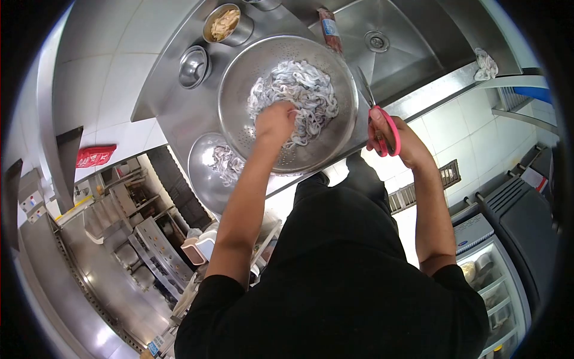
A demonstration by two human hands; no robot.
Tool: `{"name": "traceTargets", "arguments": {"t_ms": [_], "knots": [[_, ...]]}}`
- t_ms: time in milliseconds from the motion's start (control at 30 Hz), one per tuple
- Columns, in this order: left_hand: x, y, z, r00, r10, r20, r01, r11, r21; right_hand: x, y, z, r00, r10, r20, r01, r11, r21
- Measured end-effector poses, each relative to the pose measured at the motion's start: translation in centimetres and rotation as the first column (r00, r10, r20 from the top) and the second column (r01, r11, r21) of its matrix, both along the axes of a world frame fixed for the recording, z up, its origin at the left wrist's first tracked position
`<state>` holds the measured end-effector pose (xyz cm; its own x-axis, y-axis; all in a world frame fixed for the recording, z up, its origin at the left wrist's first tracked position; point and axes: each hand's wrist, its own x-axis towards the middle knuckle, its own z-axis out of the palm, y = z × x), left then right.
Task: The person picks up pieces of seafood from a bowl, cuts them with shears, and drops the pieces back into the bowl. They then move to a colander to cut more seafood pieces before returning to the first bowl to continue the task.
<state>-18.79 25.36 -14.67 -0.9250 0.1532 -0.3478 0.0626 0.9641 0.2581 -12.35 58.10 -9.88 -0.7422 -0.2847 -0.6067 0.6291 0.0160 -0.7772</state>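
From here I see the sink (397,63) ahead of the right fingers; the colander (234,81) lies under the left fingers, the bowl (200,173) left of and behind them; pale strips (296,81) lie around them; my left hand (275,124) has curled fingers, but I cannot tell whether they grip; my right hand (408,140) is clamped on the scissors (394,128).
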Motion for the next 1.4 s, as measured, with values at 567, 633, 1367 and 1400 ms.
{"name": "traceTargets", "arguments": {"t_ms": [567,633,1367,1400], "knots": [[5.3,-14.1,11.6,0.84,0.508,-0.189,-0.489,0.861,0.142,-0.6,0.4,0.2,1.0,0.004,-0.029,-0.004,1.0,-0.01],[7.9,-18.5,10.6,0.84,0.517,-0.163,-0.526,0.85,-0.014,-0.8,0.2,0.1,1.0,0.018,-0.025,-0.018,1.0,0.015],[-7.0,3.9,-4.5,0.969,-0.124,-0.216,0.138,0.989,0.054,1.7,1.3,1.5,1.0,0.006,-0.001,-0.006,0.998,0.066],[-6.8,3.6,-4.1,0.974,-0.12,-0.194,0.134,0.989,0.064,1.9,1.4,1.6,1.0,-0.002,0.007,0.002,0.997,0.074]]}}
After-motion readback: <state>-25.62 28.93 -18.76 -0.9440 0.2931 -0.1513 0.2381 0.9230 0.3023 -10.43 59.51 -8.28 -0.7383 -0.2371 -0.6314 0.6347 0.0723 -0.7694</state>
